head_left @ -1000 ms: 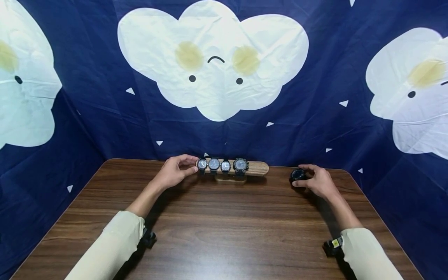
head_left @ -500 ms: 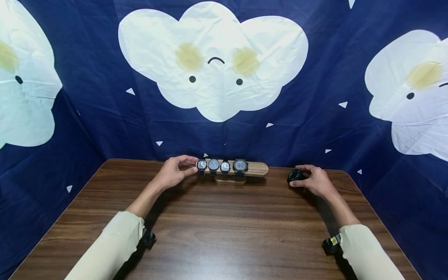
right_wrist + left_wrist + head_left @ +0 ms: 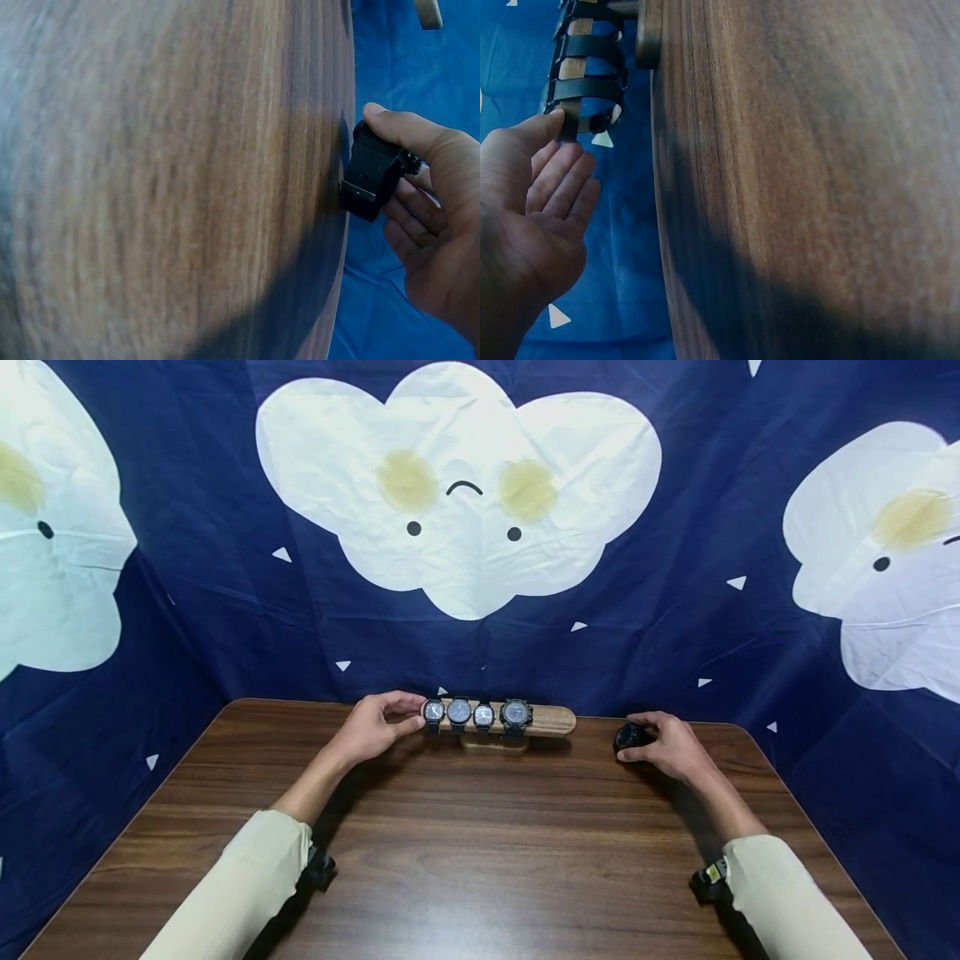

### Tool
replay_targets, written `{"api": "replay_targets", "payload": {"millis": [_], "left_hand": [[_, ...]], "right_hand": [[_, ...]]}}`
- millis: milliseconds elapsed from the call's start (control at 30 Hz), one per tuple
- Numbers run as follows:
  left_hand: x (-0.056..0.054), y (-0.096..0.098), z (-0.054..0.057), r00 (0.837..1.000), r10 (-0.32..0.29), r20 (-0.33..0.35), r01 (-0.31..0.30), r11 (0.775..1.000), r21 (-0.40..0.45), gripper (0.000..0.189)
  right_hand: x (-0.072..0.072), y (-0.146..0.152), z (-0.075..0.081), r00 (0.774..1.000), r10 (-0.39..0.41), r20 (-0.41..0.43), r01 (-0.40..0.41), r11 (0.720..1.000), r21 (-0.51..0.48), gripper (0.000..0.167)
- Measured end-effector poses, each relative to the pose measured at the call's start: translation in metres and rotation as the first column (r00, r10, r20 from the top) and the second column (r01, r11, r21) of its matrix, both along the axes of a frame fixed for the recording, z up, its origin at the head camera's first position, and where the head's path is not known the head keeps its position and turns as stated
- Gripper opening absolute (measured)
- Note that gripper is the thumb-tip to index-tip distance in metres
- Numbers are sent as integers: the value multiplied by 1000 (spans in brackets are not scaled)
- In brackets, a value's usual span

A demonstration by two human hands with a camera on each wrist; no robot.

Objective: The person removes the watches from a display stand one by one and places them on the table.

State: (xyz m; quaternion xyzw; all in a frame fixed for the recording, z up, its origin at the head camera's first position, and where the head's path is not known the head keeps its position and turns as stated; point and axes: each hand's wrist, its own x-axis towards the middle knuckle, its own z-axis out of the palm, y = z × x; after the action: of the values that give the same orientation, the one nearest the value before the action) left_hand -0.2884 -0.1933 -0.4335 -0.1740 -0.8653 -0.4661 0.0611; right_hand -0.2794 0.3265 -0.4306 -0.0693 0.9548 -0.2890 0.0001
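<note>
A wooden watch stand is at the back of the table, with several dark wristwatches strapped side by side along its bar. My left hand holds the bar's left end between thumb and fingers, beside the leftmost watch; the left wrist view shows the thumb against that end. To the right of the stand, my right hand grips a black wristwatch by its sides. In the right wrist view this watch has its strap closed in a loop, close to the table's edge.
The brown wooden table ends just behind the stand. A dark blue cloth with white cloud prints hangs behind and on both sides. The bar's right end has bare wood, with a gap between it and the held watch.
My right hand has shifted slightly left with the black wristwatch, closer to the stand. The left hand and the stand have stayed in place.
</note>
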Motion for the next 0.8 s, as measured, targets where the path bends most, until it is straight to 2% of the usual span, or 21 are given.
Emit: {"api": "replay_targets", "payload": {"millis": [333,567,800], "left_hand": [[0,0,0,1000,2,-1,-2,1000,-6,35],[1,0,3,1000,5,16,-5,1000,9,35],[1,0,2,1000,-3,13,2,1000,7,34]], "right_hand": [[-5,-2,-2,999,40,-11,-39,999,27,79],[-6,-3,-3,998,41,-42,-40,999,34,78],[-2,-4,-3,999,28,-26,-27,999,17,81]]}}
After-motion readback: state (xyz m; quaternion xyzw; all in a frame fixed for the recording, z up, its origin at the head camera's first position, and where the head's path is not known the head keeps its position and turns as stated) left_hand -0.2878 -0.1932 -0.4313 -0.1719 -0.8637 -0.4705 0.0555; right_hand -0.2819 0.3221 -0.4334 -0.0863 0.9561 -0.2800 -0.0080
